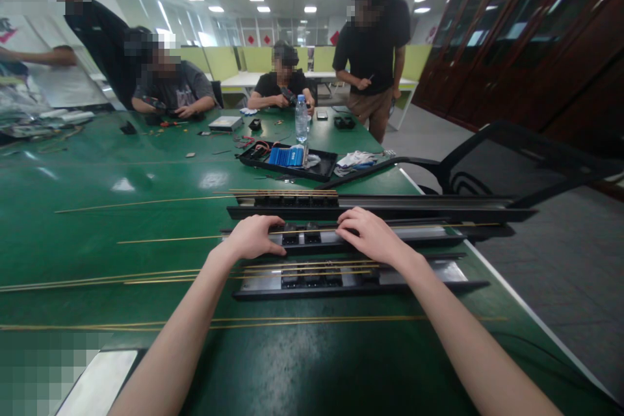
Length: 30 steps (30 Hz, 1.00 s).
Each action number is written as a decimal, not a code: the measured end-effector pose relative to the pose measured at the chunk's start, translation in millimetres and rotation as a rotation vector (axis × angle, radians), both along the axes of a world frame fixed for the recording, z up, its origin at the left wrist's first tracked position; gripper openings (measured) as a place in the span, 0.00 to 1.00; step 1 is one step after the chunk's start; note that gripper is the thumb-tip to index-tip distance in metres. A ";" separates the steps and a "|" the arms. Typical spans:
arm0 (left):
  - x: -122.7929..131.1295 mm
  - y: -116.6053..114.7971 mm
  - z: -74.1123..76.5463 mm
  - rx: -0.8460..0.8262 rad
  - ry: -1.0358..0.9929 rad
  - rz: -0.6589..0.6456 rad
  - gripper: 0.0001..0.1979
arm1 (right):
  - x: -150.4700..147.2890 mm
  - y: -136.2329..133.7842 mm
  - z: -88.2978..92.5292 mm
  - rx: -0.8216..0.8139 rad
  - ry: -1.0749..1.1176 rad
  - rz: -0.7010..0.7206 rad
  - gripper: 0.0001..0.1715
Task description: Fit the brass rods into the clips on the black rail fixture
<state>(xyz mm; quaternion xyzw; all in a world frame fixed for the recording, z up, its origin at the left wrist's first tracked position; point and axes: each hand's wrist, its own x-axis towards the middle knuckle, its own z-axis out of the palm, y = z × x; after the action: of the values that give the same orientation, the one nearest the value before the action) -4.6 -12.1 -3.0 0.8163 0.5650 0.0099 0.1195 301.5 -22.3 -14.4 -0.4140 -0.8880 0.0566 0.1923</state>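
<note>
The middle black channel [326, 249] lies across the table with small black blocks [312, 233] inside it and a thin brass-coloured rod [170, 240] running along it. At the channel's left end is my left hand [251, 235], its fingers over the far edge and its thumb at the near edge. My right hand [370, 234] is to the right of the blocks, fingers bent and their tips at the rod. What lies under its palm is hidden. A nearer channel [351, 292] and a farther channel [380, 213] lie parallel, both with blocks and rods.
More thin rods [312, 320] lie on the green table [146, 302] before me. Beyond the channels are a black tray [312, 172] with a blue piece [286, 156], gloves [355, 161] and a water bottle [301, 122]. Several people are around the table; a mesh chair [526, 149] stands right.
</note>
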 end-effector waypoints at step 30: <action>-2.4 0.3 -2.5 0.017 -0.012 0.000 0.36 | 17.8 -0.2 -9.3 0.000 0.058 0.027 0.18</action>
<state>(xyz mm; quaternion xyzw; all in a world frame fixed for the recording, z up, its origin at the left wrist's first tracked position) -7.1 -11.7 -5.4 0.8171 0.5644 0.0194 0.1159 319.2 -22.5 -23.8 -0.4003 -0.8875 0.0710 0.2171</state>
